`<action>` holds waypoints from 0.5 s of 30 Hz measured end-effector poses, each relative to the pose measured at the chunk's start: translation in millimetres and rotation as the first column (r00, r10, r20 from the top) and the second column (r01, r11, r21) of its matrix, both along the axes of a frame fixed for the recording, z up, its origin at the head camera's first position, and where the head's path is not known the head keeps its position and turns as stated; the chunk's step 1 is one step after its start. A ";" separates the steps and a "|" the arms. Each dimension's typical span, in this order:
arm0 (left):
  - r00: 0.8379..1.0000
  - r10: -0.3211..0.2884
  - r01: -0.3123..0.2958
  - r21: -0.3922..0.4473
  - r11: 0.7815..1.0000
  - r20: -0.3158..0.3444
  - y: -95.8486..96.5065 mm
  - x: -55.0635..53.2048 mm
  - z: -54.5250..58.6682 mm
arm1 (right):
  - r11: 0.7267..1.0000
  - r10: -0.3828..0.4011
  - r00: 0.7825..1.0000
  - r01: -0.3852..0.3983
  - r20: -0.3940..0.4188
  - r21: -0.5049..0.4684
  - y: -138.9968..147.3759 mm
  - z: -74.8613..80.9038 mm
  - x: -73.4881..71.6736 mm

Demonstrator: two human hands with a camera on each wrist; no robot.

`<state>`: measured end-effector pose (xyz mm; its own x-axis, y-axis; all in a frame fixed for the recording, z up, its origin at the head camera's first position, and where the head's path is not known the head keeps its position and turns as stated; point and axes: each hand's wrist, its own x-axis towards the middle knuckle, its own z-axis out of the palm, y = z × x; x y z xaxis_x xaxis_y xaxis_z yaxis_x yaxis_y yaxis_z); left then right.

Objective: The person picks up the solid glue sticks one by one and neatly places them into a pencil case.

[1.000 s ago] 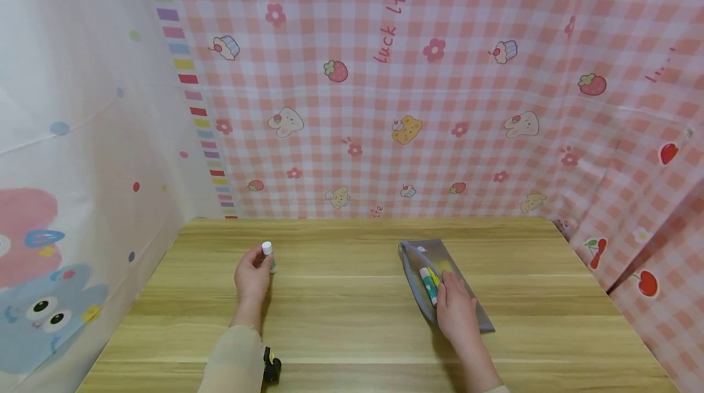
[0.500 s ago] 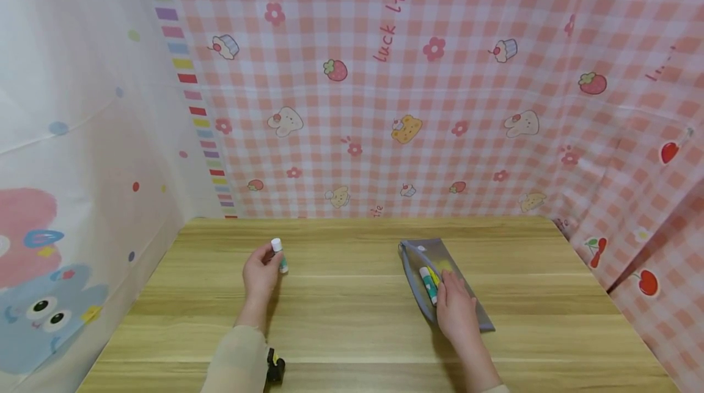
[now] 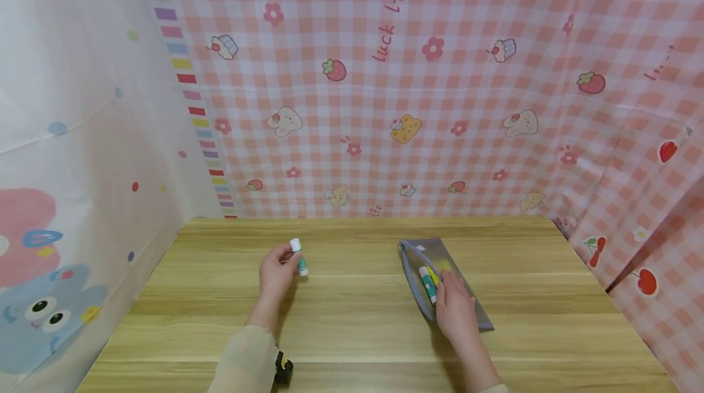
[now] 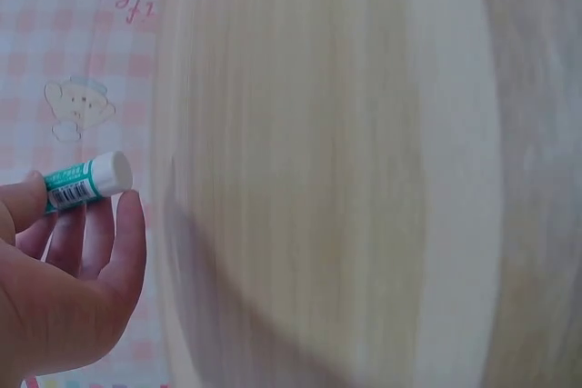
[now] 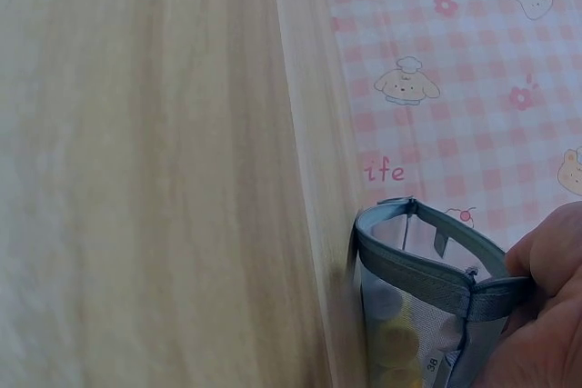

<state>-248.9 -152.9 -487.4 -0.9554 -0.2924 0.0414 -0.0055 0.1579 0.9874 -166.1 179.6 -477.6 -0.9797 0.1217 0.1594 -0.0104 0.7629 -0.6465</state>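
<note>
My left hand (image 3: 277,272) pinches a glue stick (image 3: 299,260) with a white cap and green label, between thumb and fingers. It stands nearly upright above the table in the head view; the left wrist view shows its barcode side. On the right, my right hand (image 3: 458,310) grips the edge of a grey mesh zip pouch (image 5: 409,270) between thumb and fingers, its mouth gaping open. Inside the pouch lie another green-and-white glue stick (image 3: 428,286) and something yellow (image 3: 433,274), partly hidden by the hand and the mesh.
The wooden table (image 3: 352,332) ends at the back against a pink checked curtain (image 3: 352,93). A white printed curtain (image 3: 110,154) hangs along the left side. Beside the left sleeve sits a small black device (image 3: 283,368).
My left hand has moved right with the glue stick, toward the pouch. My right hand and the pouch have stayed in place.
</note>
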 end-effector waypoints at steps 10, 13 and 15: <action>0.996 -0.079 0.076 0.057 0.995 0.042 25.2 5.2 1.8 | 1.000 0.003 1.000 -0.003 -0.007 -0.005 1.1 -2.4 -0.6; 0.994 -0.100 0.097 0.069 0.993 0.050 33.6 6.6 2.9 | 1.000 0.004 1.000 -0.004 -0.005 -0.004 1.1 -2.5 -0.9; 0.992 -0.116 0.112 0.071 0.991 0.054 39.6 7.7 4.2 | 1.000 0.003 1.000 -0.003 -0.003 -0.004 0.9 -2.1 -0.9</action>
<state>-241.2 -113.3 -483.3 -0.9829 -0.1818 -0.0307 -0.0485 0.0940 0.9944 -167.0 180.5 -479.7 -0.9796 0.1195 0.1614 -0.0143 0.7601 -0.6496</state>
